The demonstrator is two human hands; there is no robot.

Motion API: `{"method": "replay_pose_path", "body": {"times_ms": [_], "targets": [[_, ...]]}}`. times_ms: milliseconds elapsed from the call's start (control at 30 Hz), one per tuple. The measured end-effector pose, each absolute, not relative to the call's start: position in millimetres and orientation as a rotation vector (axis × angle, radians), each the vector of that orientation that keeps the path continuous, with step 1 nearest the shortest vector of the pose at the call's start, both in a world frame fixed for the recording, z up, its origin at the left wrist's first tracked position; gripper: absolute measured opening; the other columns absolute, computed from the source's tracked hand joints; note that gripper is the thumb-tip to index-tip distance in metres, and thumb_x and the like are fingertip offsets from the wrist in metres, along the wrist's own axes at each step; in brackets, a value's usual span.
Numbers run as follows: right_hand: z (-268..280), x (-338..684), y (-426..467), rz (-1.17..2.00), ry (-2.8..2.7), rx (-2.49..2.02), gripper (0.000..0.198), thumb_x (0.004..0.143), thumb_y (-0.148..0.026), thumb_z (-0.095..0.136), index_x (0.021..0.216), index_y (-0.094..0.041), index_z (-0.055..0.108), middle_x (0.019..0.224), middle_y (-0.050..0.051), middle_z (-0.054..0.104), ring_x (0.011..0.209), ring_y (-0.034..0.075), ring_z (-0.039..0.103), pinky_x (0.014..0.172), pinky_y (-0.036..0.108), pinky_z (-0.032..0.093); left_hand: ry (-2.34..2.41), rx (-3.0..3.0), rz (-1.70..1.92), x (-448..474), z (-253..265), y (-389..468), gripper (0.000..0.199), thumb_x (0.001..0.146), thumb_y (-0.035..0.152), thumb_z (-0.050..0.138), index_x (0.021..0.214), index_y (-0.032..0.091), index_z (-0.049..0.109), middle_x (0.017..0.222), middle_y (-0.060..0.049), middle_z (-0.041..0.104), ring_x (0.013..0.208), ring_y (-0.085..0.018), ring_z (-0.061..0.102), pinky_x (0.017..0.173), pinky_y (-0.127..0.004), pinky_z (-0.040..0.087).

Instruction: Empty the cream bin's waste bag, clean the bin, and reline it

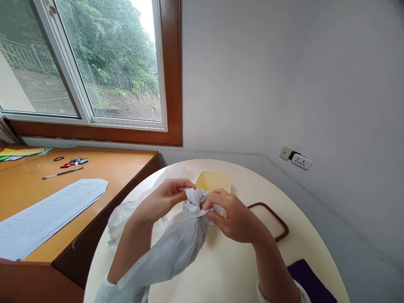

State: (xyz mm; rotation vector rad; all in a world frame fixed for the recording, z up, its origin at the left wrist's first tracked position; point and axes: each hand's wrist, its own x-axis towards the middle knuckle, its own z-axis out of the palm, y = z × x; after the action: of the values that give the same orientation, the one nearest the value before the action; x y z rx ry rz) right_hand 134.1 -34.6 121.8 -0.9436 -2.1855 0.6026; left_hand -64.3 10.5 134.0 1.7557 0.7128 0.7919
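A translucent white plastic bag point(176, 244) is twisted into a knot in front of me, its body trailing down to the lower left over my forearm. My left hand point(168, 195) pinches the knot from the left with thumb and forefinger. From the right, my right hand point(232, 214) grips the same knot, its fingers closed on the twisted plastic. Just behind the knot stands a pale yellow plastic container point(214, 180), partly covered by my hands and the bag. Another crumpled clear plastic bag point(121, 216) lies on the table behind my left arm.
On the round white table point(252, 269) lie a brown rounded frame point(285, 229) and a dark purple cloth point(311, 280). The wooden desk point(126, 168) at left carries papers point(53, 219), a pen point(62, 173) and keys point(75, 161). A wall socket point(302, 161) is at right.
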Motion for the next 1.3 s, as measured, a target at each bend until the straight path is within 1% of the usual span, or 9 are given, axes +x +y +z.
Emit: {"method": "replay_pose_path", "body": {"times_ms": [300,367,500,567,700,933,1067,1200,1300], "targets": [[119.5,141.5,-29.7,0.446,-2.148,-0.949,0.014,0.081,-0.008,0.046,0.082,-0.021,0.050,0.085,-0.002,0.060,0.087,0.013,0.050,0.087,0.031,0.036,0.566,1.584,0.710,-68.9,129.2,13.7,0.008,0.077,0.020,0.056,0.075,0.013,0.058,0.064,0.001,0.051,0.056,-0.008,0.045,0.055,-0.020,0.038],[120.4,141.1,-30.1,0.419,-2.179,-0.923,0.017,0.080,-0.006,0.045,0.085,-0.021,0.050,0.087,-0.001,0.060,0.087,0.013,0.051,0.089,0.032,0.035,0.568,1.616,0.717,-70.1,128.5,13.5,0.007,0.078,0.020,0.055,0.078,0.013,0.058,0.070,-0.001,0.053,0.063,-0.009,0.048,0.059,-0.020,0.039],[122.0,141.2,-31.1,0.380,-2.246,-0.859,0.024,0.074,-0.004,0.047,0.090,-0.021,0.049,0.088,-0.002,0.061,0.086,0.013,0.054,0.099,0.037,0.027,0.578,1.740,0.793,-72.7,128.2,11.9,0.009,0.080,0.020,0.054,0.083,0.015,0.060,0.099,-0.006,0.055,0.093,-0.018,0.050,0.079,-0.026,0.041],[121.9,141.2,-30.9,0.376,-2.260,-0.850,0.026,0.071,-0.003,0.048,0.089,-0.021,0.050,0.087,-0.003,0.061,0.083,0.012,0.054,0.101,0.038,0.024,0.564,1.757,0.789,-73.2,128.9,10.8,0.011,0.082,0.023,0.053,0.084,0.015,0.060,0.103,-0.007,0.056,0.097,-0.020,0.050,0.083,-0.028,0.040],[119.7,141.4,-29.2,0.366,-2.238,-0.866,0.020,0.070,-0.005,0.049,0.081,-0.022,0.050,0.080,-0.003,0.060,0.076,0.012,0.055,0.101,0.039,0.025,0.594,1.714,0.769,-72.5,130.9,9.7,0.016,0.082,0.028,0.053,0.086,0.014,0.058,0.086,-0.006,0.060,0.079,-0.016,0.054,0.072,-0.026,0.042],[118.9,143.8,-27.1,0.348,-2.254,-0.876,0.018,0.069,-0.003,0.050,0.070,-0.021,0.044,0.074,-0.004,0.058,0.074,0.013,0.053,0.095,0.037,0.028,0.630,1.679,0.735,-69.2,134.1,8.6,0.010,0.078,0.022,0.055,0.075,0.013,0.058,0.068,0.000,0.055,0.063,-0.011,0.049,0.060,-0.021,0.038],[119.4,142.5,-27.4,0.320,-2.294,-0.898,0.017,0.069,-0.005,0.050,0.074,-0.021,0.048,0.072,-0.002,0.055,0.076,0.015,0.049,0.084,0.034,0.034,0.680,1.626,0.716,-66.9,135.9,7.1,0.006,0.073,0.017,0.055,0.070,0.013,0.059,0.062,0.001,0.054,0.058,-0.009,0.046,0.056,-0.021,0.036],[118.6,139.4,-27.8,0.316,-2.365,-0.897,0.022,0.067,-0.010,0.057,0.085,-0.021,0.052,0.077,-0.001,0.057,0.077,0.016,0.048,0.083,0.034,0.033,0.715,1.603,0.716,-64.5,135.5,6.8,0.008,0.068,0.015,0.053,0.068,0.013,0.061,0.060,0.001,0.055,0.054,-0.009,0.047,0.054,-0.021,0.036],[117.7,139.5,-26.7,0.332,-2.400,-0.851,0.021,0.065,-0.010,0.056,0.082,-0.021,0.052,0.072,-0.002,0.055,0.072,0.014,0.048,0.082,0.033,0.033,0.730,1.594,0.683,-64.5,134.2,6.7,0.010,0.067,0.015,0.050,0.068,0.013,0.061,0.047,0.003,0.048,0.044,-0.007,0.041,0.047,-0.020,0.031]]}}
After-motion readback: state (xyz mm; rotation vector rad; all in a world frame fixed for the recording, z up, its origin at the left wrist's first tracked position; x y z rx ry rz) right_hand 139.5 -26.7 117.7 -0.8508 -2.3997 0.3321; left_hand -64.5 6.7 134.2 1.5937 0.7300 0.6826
